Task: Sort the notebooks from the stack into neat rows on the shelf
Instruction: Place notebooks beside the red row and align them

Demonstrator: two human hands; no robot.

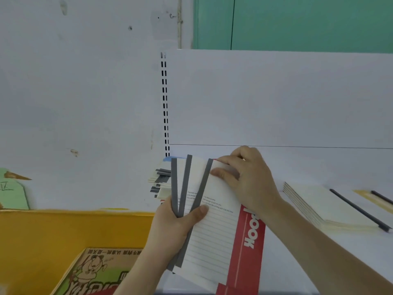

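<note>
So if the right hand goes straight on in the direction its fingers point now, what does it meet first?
The right hand points left across the fanned notebooks it pinches. Beyond them, the first thing is probably the messy notebook stack by the slotted upright, though depth is unclear.

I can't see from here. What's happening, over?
Left hand grips fanned grey-spined notebooks. Right hand pinches red-covered one. Nothing blocking white shelf.
</note>
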